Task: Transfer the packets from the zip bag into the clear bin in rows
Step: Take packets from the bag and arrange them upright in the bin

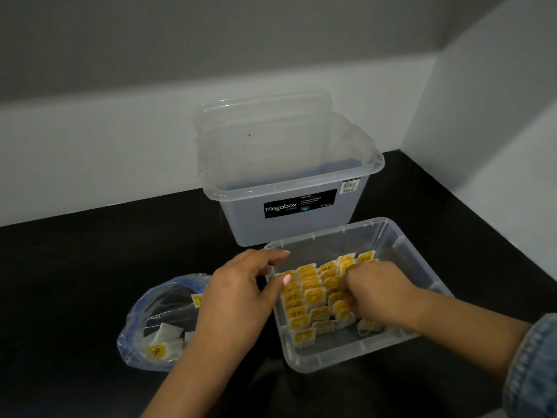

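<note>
A shallow clear bin (pixel 419 260) stands on the black counter at the front right. Inside it, white packets with yellow labels (pixel 312 297) stand in several rows. My right hand (pixel 376 294) reaches down into the bin, its fingers curled among the packets of a right-hand row; whether it pinches one is hidden. My left hand (pixel 241 297) hovers at the bin's left wall with relaxed fingers, holding nothing. To its left lies the open clear zip bag (pixel 150 321) with a blue strip, and a few packets (pixel 161 345) remain inside.
A taller clear storage box (pixel 289 188) with a black Megabox label stands behind the bin, its lid (pixel 262 116) leaning at its back. White walls close in behind and on the right. The black counter (pixel 75 282) stretches left.
</note>
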Demonstrator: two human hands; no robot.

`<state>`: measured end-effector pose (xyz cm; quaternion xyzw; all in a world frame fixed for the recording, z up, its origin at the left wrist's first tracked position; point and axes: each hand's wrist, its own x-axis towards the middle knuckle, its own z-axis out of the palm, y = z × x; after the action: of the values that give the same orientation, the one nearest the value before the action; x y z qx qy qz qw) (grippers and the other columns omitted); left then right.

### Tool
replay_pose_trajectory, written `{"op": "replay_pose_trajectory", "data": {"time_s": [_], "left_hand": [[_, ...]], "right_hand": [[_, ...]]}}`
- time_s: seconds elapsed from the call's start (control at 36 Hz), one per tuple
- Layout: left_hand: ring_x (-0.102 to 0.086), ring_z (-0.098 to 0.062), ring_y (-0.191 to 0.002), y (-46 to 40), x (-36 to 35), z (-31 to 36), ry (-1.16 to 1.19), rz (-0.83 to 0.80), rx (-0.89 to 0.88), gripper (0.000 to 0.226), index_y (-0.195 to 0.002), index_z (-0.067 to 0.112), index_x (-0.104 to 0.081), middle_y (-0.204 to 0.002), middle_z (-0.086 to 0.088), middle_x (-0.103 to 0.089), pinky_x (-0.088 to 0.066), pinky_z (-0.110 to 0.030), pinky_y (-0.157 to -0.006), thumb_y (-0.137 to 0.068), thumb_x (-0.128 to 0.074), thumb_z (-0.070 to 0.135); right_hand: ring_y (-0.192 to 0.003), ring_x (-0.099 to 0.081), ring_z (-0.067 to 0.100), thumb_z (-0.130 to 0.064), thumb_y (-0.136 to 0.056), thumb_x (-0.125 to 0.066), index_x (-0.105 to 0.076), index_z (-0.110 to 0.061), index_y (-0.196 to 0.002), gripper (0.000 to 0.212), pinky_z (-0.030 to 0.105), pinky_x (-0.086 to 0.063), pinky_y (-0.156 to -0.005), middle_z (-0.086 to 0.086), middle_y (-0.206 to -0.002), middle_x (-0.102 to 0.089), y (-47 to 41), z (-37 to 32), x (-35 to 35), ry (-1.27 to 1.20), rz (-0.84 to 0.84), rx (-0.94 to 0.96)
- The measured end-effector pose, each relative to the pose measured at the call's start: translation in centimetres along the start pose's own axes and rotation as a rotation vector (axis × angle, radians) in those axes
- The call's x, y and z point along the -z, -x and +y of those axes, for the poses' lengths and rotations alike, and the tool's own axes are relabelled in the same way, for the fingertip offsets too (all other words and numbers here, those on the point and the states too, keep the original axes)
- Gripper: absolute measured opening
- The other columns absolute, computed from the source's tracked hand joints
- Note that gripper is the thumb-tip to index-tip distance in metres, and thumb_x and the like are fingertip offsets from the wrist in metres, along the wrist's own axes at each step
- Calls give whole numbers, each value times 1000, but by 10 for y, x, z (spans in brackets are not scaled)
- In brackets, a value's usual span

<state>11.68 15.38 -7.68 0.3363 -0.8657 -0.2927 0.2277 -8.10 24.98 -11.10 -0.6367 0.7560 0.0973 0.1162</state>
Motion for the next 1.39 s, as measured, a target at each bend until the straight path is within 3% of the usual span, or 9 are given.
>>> {"op": "replay_pose_trajectory", "data": {"time_s": [0.19, 0.33, 0.64, 0.78, 0.86, 0.94, 1.08, 1.17, 1.39], "left_hand": [[-55, 7, -88, -2, 36, -31, -33, 112, 117, 36, -105, 42, -58, -93, 25, -54, -41, -7, -76, -82, -68, 17], [-52, -3, -109, 4, 73, -57, -56, 123, 309, 47, -123, 35, -52, -115, 15, -56, -46, -30, -93, -83, -67, 16], [-48, -16, -119, 34, 104, -124, -241, -253, 634, 79, -144, 29, -26, -136, 0, -44, -46, -35, -93, -79, -68, 44], [-48, -15, -120, 44, 100, -138, -312, -332, 632, 83, -146, 31, -20, -140, 0, -39, -44, -30, -90, -79, -67, 44], [-48, -14, -120, 49, 98, -144, -298, -362, 590, 80, -145, 32, -21, -141, 2, -39, -45, -29, -93, -80, -67, 38], [-48, -13, -119, 54, 97, -148, -271, -359, 542, 75, -144, 32, -24, -139, 3, -40, -46, -28, -94, -82, -66, 32], [-49, -8, -111, 60, 96, -151, -221, -314, 479, 70, -142, 35, -26, -135, 6, -39, -43, -20, -82, -83, -63, 28], [-48, -5, -107, 63, 98, -154, -191, -307, 448, 69, -142, 36, -27, -134, 8, -39, -41, -17, -79, -84, -64, 30], [-47, -6, -113, 64, 101, -155, -158, -333, 425, 69, -142, 36, -26, -138, 8, -36, -43, -19, -82, -85, -63, 31]], "right_hand": [[-83, -52, 4, -37, -81, -68, -61, -31, -86, 10, 17, -37, -65, -13, -85, -56, 2, -2, 19, -66, -20, -36], [-69, -47, -1, -47, -81, -67, -58, -36, -79, 14, 17, -35, -58, -15, -66, -49, -5, -19, 50, -141, 81, -75], [-66, -56, -2, -41, -86, -64, -64, -32, -88, 9, 17, -46, -66, -14, -68, -59, -21, -125, 93, -435, 162, 94], [-88, -58, 3, -29, -92, -58, -65, -33, -110, 20, 25, -49, -82, -13, -98, -63, -40, -180, 78, -502, 47, 207], [-96, -56, 16, -26, -91, -58, -58, -28, -126, 35, 34, -49, -86, 0, -115, -59, -86, -216, 57, -351, -286, 75], [-102, -50, 25, -34, -87, -61, -48, -16, -132, 50, 38, -41, -89, 10, -106, -50, -125, -245, 40, -310, -579, -168], [-122, -47, 31, -21, -90, -61, -43, -16, -135, 49, 44, -39, -100, 14, -135, -47, -133, -260, 17, -157, -504, -39], [-133, -34, 35, -27, -88, -64, -26, -16, -147, 71, 49, -31, -108, 15, -146, -32, -139, -268, 17, -134, -645, -83], [-133, -34, 34, -24, -84, -66, -28, -16, -146, 73, 47, -32, -107, 16, -146, -32, -131, -273, 8, -51, -438, 29]]}}
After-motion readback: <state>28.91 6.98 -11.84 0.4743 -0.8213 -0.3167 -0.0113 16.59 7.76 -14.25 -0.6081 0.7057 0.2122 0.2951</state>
